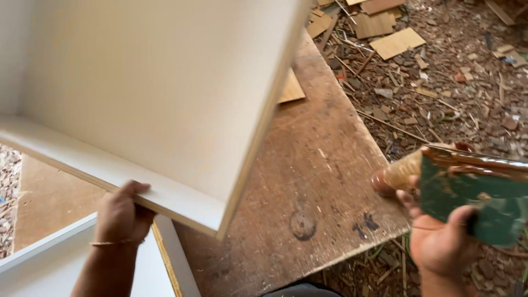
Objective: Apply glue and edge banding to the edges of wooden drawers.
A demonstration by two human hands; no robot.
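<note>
My left hand (122, 213) grips the lower edge of a white laminated plywood box (154, 93), an open cabinet carcass tilted up over a worn brown wooden workbench (319, 181). A thin bracelet circles that wrist. My right hand (443, 242) is at the right, off the bench edge, closed on a green glue bottle (473, 192) smeared with brown glue. The bottle's crusted tan nozzle (399, 175) points left toward the bench.
A second white panel (49, 258) lies below the box at lower left. Past the bench's right edge, the ground (456, 82) is littered with wood chips, strips and plywood offcuts. One small ply piece (290, 88) rests on the bench behind the box.
</note>
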